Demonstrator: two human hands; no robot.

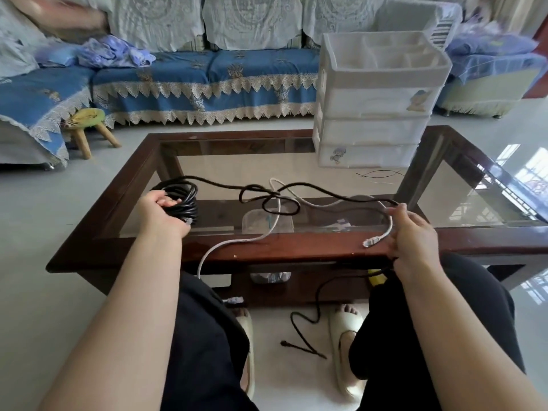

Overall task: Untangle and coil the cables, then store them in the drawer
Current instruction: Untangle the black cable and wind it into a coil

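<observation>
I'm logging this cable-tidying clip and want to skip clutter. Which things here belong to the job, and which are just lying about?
Part of the job:
black cable, its coil gripped by the left hand
white cable, pinched with the black one by the right hand
drawer unit

Just lying about:
small stool
sofa
thin wires on the glass table

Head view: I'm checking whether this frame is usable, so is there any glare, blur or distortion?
Head view: window glare on the glossy floor at right; motion blur at the upper left corner; wide-angle bending of the table edges; both cables stay sharp.
</observation>
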